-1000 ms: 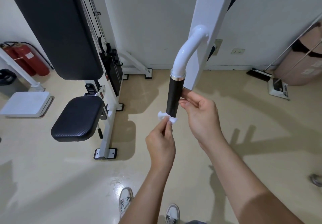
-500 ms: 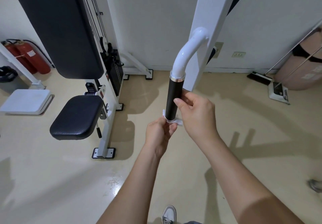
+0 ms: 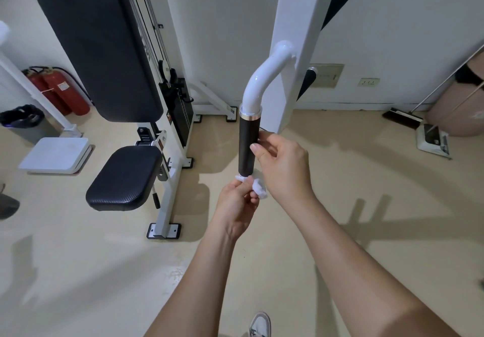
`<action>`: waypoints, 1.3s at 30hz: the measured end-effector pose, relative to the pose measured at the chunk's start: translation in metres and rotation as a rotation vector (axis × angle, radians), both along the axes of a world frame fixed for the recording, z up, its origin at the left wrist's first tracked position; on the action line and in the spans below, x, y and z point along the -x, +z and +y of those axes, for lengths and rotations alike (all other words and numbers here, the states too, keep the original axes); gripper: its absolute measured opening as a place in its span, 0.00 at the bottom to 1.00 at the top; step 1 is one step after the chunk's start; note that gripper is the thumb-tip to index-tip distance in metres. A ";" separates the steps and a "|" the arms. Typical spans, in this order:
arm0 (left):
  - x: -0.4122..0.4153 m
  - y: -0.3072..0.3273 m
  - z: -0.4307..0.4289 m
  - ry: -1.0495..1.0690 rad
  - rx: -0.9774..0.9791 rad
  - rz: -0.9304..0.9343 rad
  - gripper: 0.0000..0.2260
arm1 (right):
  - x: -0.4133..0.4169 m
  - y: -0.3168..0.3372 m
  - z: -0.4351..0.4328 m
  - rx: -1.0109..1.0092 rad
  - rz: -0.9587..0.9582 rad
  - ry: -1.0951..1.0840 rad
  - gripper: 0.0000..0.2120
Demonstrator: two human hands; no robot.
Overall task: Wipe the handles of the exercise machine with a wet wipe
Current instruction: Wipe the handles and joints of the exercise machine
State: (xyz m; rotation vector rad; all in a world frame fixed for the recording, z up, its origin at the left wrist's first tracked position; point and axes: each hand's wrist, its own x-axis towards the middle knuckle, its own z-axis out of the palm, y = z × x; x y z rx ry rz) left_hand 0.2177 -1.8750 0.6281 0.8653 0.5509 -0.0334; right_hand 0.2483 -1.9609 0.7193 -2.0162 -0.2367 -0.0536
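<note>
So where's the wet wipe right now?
Head view, centre: the wet wipe is in the left hand at the bottom end of the black handle, just below the right hand.

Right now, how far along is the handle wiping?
Done: cannot be told; the black cylindrical handle grip shows no wet trace. In hand: the left hand pinches the crumpled white wet wipe at the grip's bottom end, while the right hand holds its middle. Left: the two black tapered handles behind the white upright post, away from the wipe.
</note>
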 end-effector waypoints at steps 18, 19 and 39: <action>0.038 0.126 0.007 -0.182 -0.423 -0.368 0.11 | 0.024 0.058 -0.061 -0.364 0.383 0.293 0.04; 0.042 0.130 0.009 -0.220 -0.428 -0.387 0.11 | 0.028 0.061 -0.065 -0.433 0.395 0.263 0.05; 0.025 0.163 -0.080 -0.178 -0.568 -0.575 0.12 | -0.006 0.077 -0.175 -0.277 0.209 0.336 0.15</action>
